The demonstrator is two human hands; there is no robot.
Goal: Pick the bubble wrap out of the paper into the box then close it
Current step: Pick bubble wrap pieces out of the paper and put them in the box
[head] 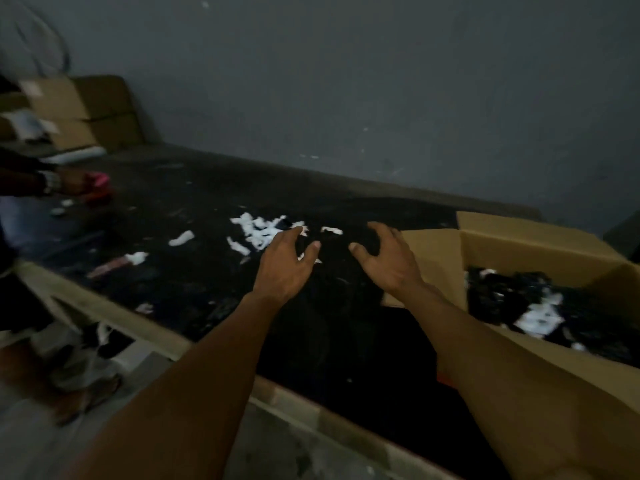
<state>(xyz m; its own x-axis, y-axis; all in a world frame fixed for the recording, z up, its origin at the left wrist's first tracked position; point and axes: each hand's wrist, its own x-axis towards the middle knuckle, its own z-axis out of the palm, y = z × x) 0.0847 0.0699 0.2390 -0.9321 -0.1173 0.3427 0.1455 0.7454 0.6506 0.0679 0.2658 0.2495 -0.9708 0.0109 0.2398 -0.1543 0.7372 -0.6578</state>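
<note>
Too dim to make out anything black on the dark table [207, 289] among paper scraps [258, 233]. In the open box [540, 244], cut off at right: seemingly black bubble wrap [509, 296]. Over the table, spread and empty: left grip [287, 268], right grip [388, 261].

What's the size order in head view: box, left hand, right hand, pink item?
1. box
2. left hand and right hand: look alike, not ranked
3. pink item: looks smallest, but it lies farther off, so unsure
</note>
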